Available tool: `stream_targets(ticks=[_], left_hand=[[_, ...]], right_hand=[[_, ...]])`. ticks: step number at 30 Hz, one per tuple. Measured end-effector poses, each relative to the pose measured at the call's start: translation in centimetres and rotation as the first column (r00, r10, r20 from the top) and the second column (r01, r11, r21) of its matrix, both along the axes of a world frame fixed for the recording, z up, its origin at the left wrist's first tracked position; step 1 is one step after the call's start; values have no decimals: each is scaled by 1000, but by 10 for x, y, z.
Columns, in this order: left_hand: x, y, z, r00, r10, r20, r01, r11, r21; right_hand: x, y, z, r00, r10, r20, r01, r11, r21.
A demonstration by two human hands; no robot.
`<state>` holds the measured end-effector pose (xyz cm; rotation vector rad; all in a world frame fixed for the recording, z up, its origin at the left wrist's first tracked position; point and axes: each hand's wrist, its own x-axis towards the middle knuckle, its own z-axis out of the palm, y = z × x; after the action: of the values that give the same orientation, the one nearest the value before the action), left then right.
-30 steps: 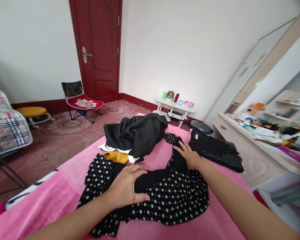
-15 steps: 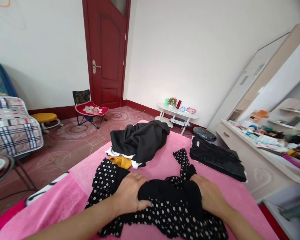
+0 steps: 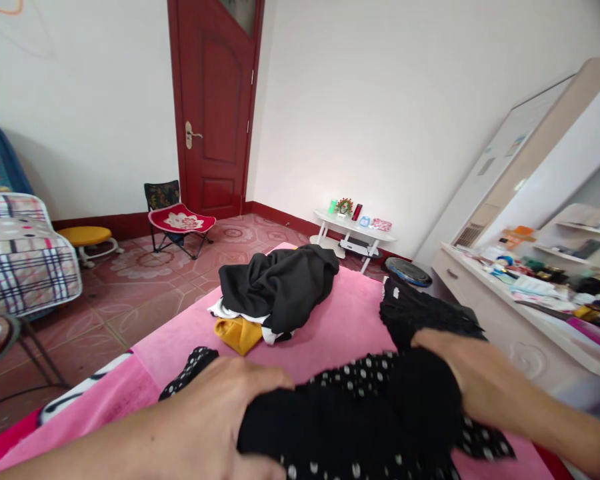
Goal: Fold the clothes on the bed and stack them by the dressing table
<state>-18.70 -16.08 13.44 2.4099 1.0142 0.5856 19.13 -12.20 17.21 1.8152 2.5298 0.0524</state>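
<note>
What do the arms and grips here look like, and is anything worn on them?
The left grip and right grip are bare human hands. No gloves, wristbands or cables show. The forearms are bare too, without visible sleeves. Blur hides finer details.

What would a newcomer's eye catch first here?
Probably the dark red door, tall beside the pale wall at the back. Next, the pink cover in the foreground, with a black dotted garment between the left hand and right hand. A dark cloth heap lies beyond them.
</note>
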Motion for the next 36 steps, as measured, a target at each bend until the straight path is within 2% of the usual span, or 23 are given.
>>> stream_targets(ticks=[2, 4, 6, 7, 8, 9, 10, 12, 13, 14, 16, 18, 19, 20, 22, 24, 26, 29, 32, 34, 36], left_hand=[[-6, 23, 23, 981, 184, 62, -188, 979, 81], [-8, 58, 47, 923, 359, 141, -379, 912, 156], [-6, 102, 65, 848, 479, 227, -524, 821, 227], [-3, 126, 69, 823, 514, 242, -565, 788, 246], [0, 150, 68, 801, 546, 245, -597, 759, 262], [5, 172, 61, 797, 562, 222, -604, 745, 283], [10, 191, 49, 810, 559, 177, -585, 747, 316], [23, 218, 12, 856, 516, -33, -475, 809, 347], [31, 225, -10, 857, 489, -162, -417, 843, 341], [39, 229, -31, 842, 483, -240, -385, 850, 360], [54, 228, -67, 820, 501, -277, -354, 824, 442], [63, 224, -85, 819, 519, -244, -345, 787, 512], [64, 223, -89, 824, 517, -232, -341, 780, 525], [63, 223, -89, 828, 512, -228, -338, 780, 526], [57, 227, -83, 834, 500, -233, -337, 796, 502], [48, 236, -76, 839, 485, -248, -340, 821, 459], [38, 246, -72, 842, 476, -253, -353, 841, 409], [30, 256, -74, 847, 474, -241, -374, 853, 363], [30, 256, -80, 842, 484, -239, -372, 842, 391], [35, 253, -83, 834, 495, -245, -364, 826, 430], [40, 249, -86, 826, 507, -246, -357, 808, 468]], right_hand=[[-14, 51, 44, 998, -39, 47, 28, 976, 215], [-30, 102, 83, 999, -32, -32, 44, 863, 503], [-46, 145, 105, 992, 1, -129, 86, 735, 672], [-54, 161, 107, 982, 8, -187, 128, 700, 702], [-61, 173, 101, 973, 14, -231, 157, 692, 704], [-67, 180, 87, 965, 17, -260, 173, 705, 688], [-71, 182, 66, 963, 23, -269, 168, 732, 660], [-72, 174, 6, 974, 37, -225, 107, 798, 594], [-68, 165, -31, 982, 31, -189, 79, 834, 546], [-62, 154, -69, 988, 23, -156, 56, 873, 485], [-45, 125, -141, 994, -2, -112, 39, 944, 326], [-28, 97, -193, 993, -36, -109, 55, 983, 176], [-20, 86, -209, 991, -54, -122, 73, 985, 155], [-14, 78, -217, 989, -58, -139, 78, 987, 143], [-2, 71, -217, 986, -19, -167, 42, 990, 136], [14, 78, -203, 984, 24, -175, -2, 992, 124], [38, 91, -186, 987, -1, -161, 25, 989, 144], [92, 116, -170, 977, -166, -132, 196, 946, 258], [154, 136, -169, 921, -366, -134, 389, 863, 322], [189, 146, -174, 867, -471, -159, 497, 820, 283], [214, 154, -180, 872, -460, -168, 485, 859, 163]])
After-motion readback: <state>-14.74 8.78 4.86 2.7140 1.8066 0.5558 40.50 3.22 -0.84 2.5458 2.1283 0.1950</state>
